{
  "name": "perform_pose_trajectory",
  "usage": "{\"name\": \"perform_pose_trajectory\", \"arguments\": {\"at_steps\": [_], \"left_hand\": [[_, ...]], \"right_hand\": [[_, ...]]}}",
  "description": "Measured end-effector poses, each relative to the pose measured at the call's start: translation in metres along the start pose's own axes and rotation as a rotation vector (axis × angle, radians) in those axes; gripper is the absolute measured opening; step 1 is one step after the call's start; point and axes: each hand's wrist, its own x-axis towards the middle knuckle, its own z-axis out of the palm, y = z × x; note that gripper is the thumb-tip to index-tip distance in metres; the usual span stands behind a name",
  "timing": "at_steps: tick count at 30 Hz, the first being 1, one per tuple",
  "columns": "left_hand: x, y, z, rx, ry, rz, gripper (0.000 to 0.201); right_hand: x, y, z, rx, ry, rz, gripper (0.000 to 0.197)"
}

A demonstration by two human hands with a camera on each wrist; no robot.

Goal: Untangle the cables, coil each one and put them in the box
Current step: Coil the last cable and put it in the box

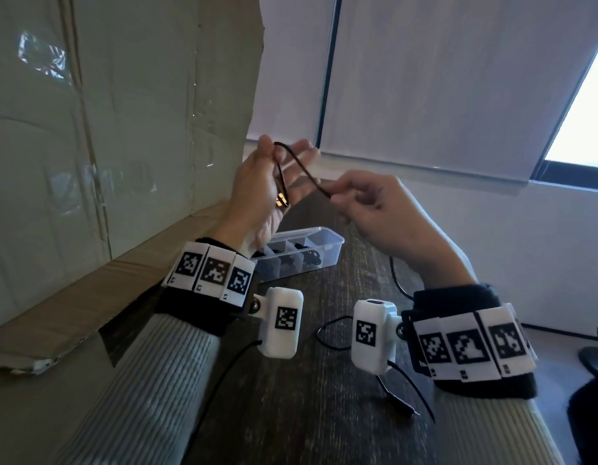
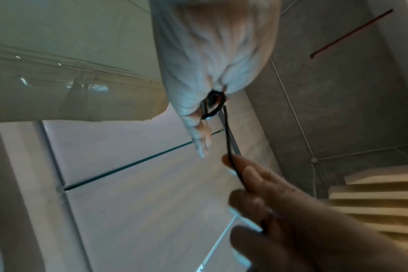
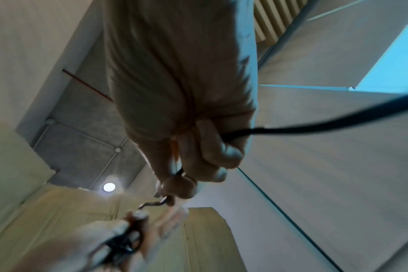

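Note:
A thin black cable (image 1: 299,166) runs between my two raised hands. My left hand (image 1: 281,152) is held up with its fingers spread; the cable loops over its top by the thumb, and a gold-coloured plug (image 1: 282,200) hangs against the palm. In the left wrist view a small cable loop (image 2: 216,104) sits at the palm. My right hand (image 1: 336,196) pinches the cable between thumb and forefinger, and the rest trails (image 1: 396,276) down to the table. The right wrist view shows that cable (image 3: 314,127) leaving the curled fingers (image 3: 212,147). The clear compartment box (image 1: 328,233) lies below the hands with coiled black cables inside.
A large cardboard box (image 1: 123,129) stands close on the left, one flap lying on the dark wooden table (image 1: 307,414). More slack black cable (image 1: 324,333) lies on the table between my wrists. A white wall and window blinds are behind.

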Motion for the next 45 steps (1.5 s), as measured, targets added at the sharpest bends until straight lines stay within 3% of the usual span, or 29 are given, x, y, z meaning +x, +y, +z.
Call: {"name": "perform_pose_trajectory", "arguments": {"at_steps": [4, 6, 9, 14, 18, 21, 24, 27, 30, 33, 37, 42, 45], "left_hand": [[0.003, 0.004, -0.002, -0.23, 0.115, 0.003, 0.041], [0.003, 0.002, 0.0, -0.18, 0.185, -0.012, 0.038], [0.004, -0.003, 0.0, -0.005, 0.188, -0.003, 0.036], [0.003, -0.006, -0.003, 0.398, 0.047, 0.133, 0.019], [-0.002, -0.012, -0.009, 0.899, -0.115, 0.262, 0.033], [-0.009, -0.016, -0.008, 1.06, -0.264, 0.149, 0.055], [-0.014, -0.015, 0.001, 0.971, -0.408, 0.039, 0.079], [-0.014, -0.012, 0.001, 0.854, -0.457, 0.047, 0.054], [-0.009, -0.011, -0.005, 0.806, -0.379, 0.09, 0.04], [-0.004, -0.01, -0.005, 0.616, -0.173, 0.099, 0.039], [0.003, -0.007, -0.007, 0.255, 0.068, 0.108, 0.037], [0.003, -0.001, -0.003, -0.209, 0.087, 0.004, 0.037], [0.005, 0.001, -0.002, -0.284, 0.143, -0.041, 0.037]], "right_hand": [[0.002, 0.007, 0.01, -0.012, -0.077, 0.004, 0.026], [0.0, 0.003, 0.014, -0.007, -0.141, 0.011, 0.024], [-0.006, -0.007, 0.014, -0.042, -0.213, 0.016, 0.018], [-0.014, -0.019, 0.0, -0.157, -0.381, 0.013, 0.015], [-0.014, -0.023, -0.017, -0.156, -0.245, -0.07, 0.014], [-0.011, -0.02, -0.024, -0.162, -0.097, -0.128, 0.014], [-0.006, -0.011, -0.022, -0.171, 0.109, -0.118, 0.013], [-0.003, -0.006, -0.021, -0.043, 0.236, -0.086, 0.009], [-0.004, -0.006, -0.024, 0.116, 0.284, 0.019, 0.006], [-0.005, -0.003, -0.026, 0.166, 0.332, 0.088, 0.011], [-0.005, -0.003, -0.019, 0.213, 0.195, 0.102, 0.004], [-0.003, -0.001, -0.001, 0.125, -0.017, 0.085, 0.016], [-0.004, -0.003, 0.005, 0.123, -0.099, 0.123, 0.017]]}}
